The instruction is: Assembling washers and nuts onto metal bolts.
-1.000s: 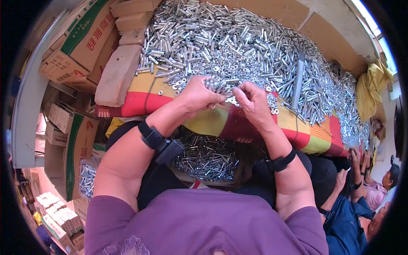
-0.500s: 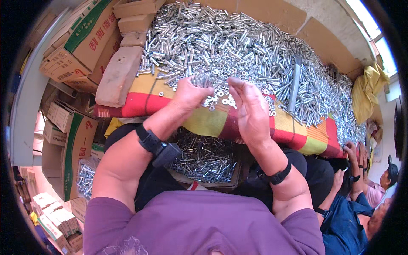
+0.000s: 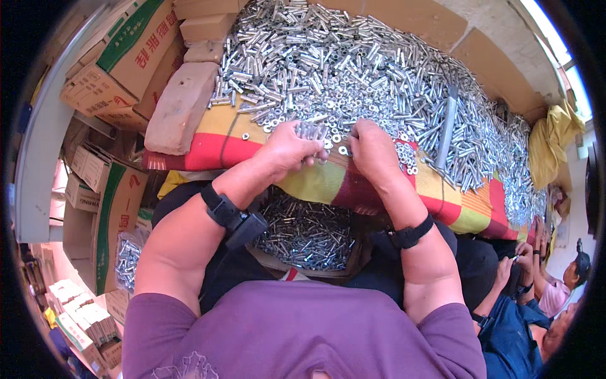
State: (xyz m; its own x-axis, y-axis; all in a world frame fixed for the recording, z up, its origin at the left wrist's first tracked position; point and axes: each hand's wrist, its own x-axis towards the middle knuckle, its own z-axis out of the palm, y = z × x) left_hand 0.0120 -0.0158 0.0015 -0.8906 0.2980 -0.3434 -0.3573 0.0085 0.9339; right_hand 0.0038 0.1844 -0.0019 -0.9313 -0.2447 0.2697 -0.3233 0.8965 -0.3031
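My left hand point(image 3: 291, 150) is closed around several short silvery metal sleeves point(image 3: 310, 131), with washers showing by its fingertips. To its right, my right hand point(image 3: 374, 150) has its fingers curled down at the near edge of the heap, beside loose washers point(image 3: 344, 150); what its fingertips hold, if anything, is hidden. Beyond both hands spreads a large heap of metal sleeves point(image 3: 284, 60), with nuts and washers mixed in at its near side. A small cluster of washers point(image 3: 407, 158) lies just right of my right hand.
A checked cloth point(image 3: 309, 183) covers the near edge. A pale block point(image 3: 181, 107) and cartons point(image 3: 104, 95) stand left. A grey bar point(image 3: 448, 126) lies among bolts point(image 3: 473, 158). Below sits a box of bolts point(image 3: 309, 240). Other people point(image 3: 511, 335) sit at right.
My right hand has gone from outstretched fingers to curled ones, set down by the washers. My left hand has shifted slightly down and right, still holding the sleeves.
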